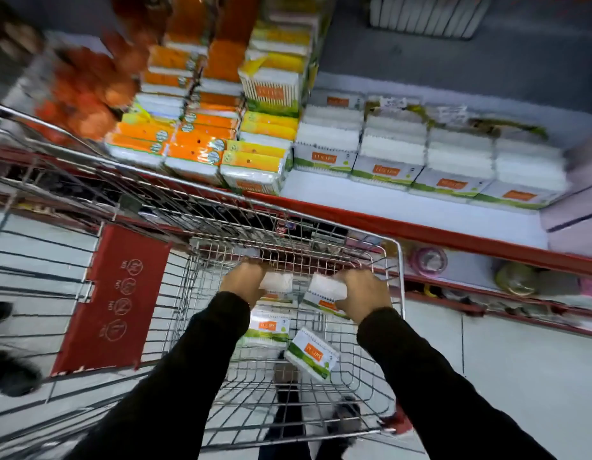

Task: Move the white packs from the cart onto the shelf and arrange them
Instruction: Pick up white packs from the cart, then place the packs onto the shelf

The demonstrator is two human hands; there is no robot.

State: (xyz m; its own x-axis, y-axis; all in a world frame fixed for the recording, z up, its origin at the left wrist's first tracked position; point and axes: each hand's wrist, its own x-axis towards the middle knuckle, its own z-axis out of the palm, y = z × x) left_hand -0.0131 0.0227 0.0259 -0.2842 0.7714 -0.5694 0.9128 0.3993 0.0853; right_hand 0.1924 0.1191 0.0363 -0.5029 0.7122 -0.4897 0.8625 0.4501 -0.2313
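Two hands down in the wire cart [399, 293] at centre frame, both in black sleeves, and each has a white pack. Left hand [245, 283] has its fingers curled shut around a soft, quilted-looking white pack [277, 282], held up near the cart's far mesh wall. Right hand [362, 293] grips a second pack [324, 295], tilted, glossy film with a green band and an orange label showing under the knuckles. Below the hands, two more rectangular packs lie loose on the chrome grid floor: one [269, 328] flat under the left wrist, one [311, 356] skewed just beside it, lower centre. A red plastic flap [115, 300] hangs on the neighbouring cart at left. Up at upper right, the white shelf [404, 207] with its red front edge carries a row of matching white packs [454, 167], stacked and faced forward. To their left, orange and yellow wrapped packs [201, 141] are piled high; the upper left is blurred.
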